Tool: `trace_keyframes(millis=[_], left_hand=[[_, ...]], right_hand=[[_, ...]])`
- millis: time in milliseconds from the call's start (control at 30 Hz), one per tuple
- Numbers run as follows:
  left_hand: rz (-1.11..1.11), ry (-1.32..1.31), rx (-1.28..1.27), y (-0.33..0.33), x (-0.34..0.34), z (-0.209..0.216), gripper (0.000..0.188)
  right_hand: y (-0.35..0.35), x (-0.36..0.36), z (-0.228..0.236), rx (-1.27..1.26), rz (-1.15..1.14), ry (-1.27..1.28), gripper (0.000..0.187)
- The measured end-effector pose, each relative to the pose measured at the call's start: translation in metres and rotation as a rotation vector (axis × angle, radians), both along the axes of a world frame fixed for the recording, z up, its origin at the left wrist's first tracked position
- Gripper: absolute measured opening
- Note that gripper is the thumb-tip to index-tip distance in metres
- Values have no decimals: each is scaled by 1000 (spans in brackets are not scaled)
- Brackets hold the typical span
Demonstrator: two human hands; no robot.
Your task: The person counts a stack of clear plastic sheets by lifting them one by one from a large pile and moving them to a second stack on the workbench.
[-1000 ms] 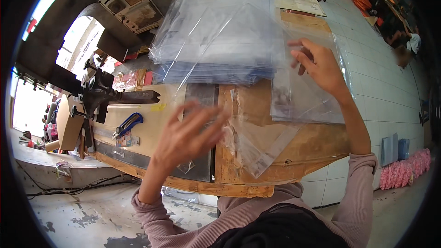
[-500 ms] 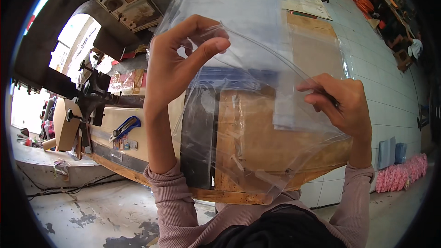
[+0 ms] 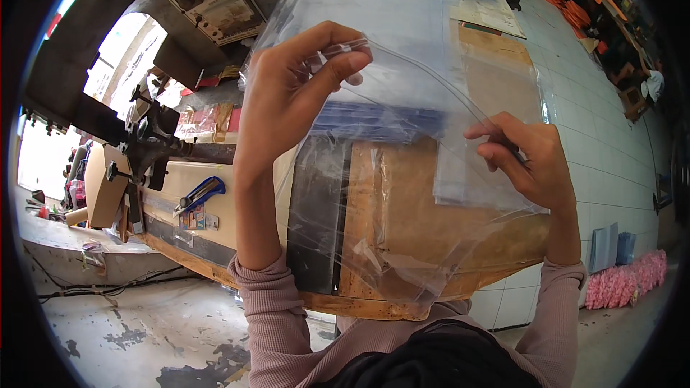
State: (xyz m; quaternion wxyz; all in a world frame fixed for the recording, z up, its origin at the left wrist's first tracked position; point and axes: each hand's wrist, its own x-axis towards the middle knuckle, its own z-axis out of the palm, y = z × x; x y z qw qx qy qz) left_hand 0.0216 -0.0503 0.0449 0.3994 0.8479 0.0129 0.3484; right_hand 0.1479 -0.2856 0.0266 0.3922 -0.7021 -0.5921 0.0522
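Note:
A clear plastic sheet or bag (image 3: pixel 420 276) hangs over the near part of the table, its rim bowed between my hands. My left hand (image 3: pixel 291 86) pinches one end of that rim between thumb and fingers. At the other end, lower and to the right, my right hand (image 3: pixel 530 158) is closed on the rim. Under and beyond them lies a stack of clear plastic pieces (image 3: pixel 381 18), its layered near edges (image 3: pixel 384 121) looking blue. Whether the held piece is one layer or two, I cannot tell.
A blue box cutter (image 3: pixel 201 195) rests on the table, left of my left forearm. Beyond it stands a dark metal machine (image 3: pixel 154 144) with knobs. A control box (image 3: pixel 212 0) is at the far left. Pink bundles (image 3: pixel 627 280) lie on the tiled floor at right.
My left hand has shifted slightly to the right, still pinching the plastic. The right hand stays almost in place, and the rim between them bows a little more. The whole view has shifted slightly.

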Motion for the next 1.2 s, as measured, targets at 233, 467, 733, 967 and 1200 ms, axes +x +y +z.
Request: trace_keyframes(millis=[233, 467, 733, 967, 1200], left_hand=[[54, 116, -89, 3, -5, 1, 15], [146, -112, -171, 24, -15, 13, 20], [537, -52, -124, 86, -47, 10, 49], [577, 461, 340, 158, -77, -39, 43], [514, 394, 79, 133, -59, -27, 43]], right_hand=[[-1, -1, 3, -188, -3, 37, 34], [-29, 39, 24, -119, -37, 111, 27], [70, 146, 65, -128, -31, -198, 35], [166, 40, 30, -58, -113, -472, 64], [121, -62, -37, 13, -214, -1050, 61]])
